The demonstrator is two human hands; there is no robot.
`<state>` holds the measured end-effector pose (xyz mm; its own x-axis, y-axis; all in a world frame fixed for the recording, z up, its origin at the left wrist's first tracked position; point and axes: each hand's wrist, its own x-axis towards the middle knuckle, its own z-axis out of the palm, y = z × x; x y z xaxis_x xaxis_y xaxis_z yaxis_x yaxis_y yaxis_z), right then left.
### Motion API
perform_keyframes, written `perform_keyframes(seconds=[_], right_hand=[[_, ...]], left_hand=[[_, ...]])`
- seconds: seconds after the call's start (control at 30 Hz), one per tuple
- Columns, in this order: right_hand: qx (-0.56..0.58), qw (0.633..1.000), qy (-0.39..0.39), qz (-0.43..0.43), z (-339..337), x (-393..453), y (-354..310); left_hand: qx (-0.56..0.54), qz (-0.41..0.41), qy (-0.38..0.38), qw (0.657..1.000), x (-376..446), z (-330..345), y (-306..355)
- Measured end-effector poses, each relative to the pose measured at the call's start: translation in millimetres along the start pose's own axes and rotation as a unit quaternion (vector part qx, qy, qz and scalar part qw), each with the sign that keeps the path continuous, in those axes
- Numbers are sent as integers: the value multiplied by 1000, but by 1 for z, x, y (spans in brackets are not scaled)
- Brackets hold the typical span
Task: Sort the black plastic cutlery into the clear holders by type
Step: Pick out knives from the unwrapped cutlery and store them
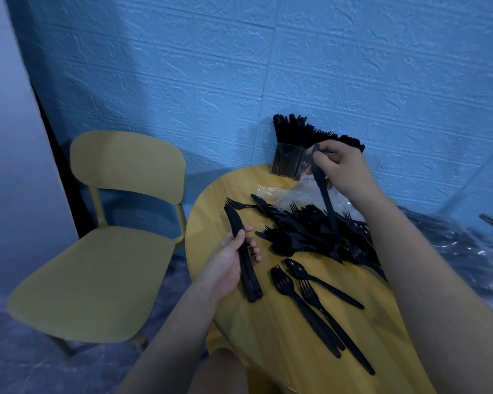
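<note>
Nearest the viewer, two forks [305,308] and a spoon [319,281] lie apart on the round wooden table [268,336]. The left hand [234,260] grips a bundle of knives [244,257], fingers curled round the handles. Beyond it, a loose pile of black cutlery [310,231] rests partly on a clear plastic bag [296,191]. The right hand [342,166] pinches one long black piece [325,200], probably a fork, hanging tip-down over the pile. Farthest, against the blue wall [239,66], clear holders [288,160] stand at the table's far edge, packed with upright black cutlery; individual compartments are hard to distinguish. A yellow chair [111,223] stands to the left.
</note>
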<state>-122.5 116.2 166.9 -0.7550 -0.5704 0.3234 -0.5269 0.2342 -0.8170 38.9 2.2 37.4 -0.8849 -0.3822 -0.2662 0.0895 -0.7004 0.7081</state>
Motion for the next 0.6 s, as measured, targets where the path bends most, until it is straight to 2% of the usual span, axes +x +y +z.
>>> perform_keyframes(seconds=[0.2, 0.47, 0.6], right_hand=[[63, 981, -173, 61, 24, -10, -10], [-41, 965, -258, 41, 75, -7, -8], [-38, 959, -271, 67, 90, -5, 3]], left_hand=[[-8, 7, -6, 1000, -3, 3, 1], [-26, 0, -9, 1000, -4, 6, 0], [16, 1, -7, 1000, -3, 7, 0]])
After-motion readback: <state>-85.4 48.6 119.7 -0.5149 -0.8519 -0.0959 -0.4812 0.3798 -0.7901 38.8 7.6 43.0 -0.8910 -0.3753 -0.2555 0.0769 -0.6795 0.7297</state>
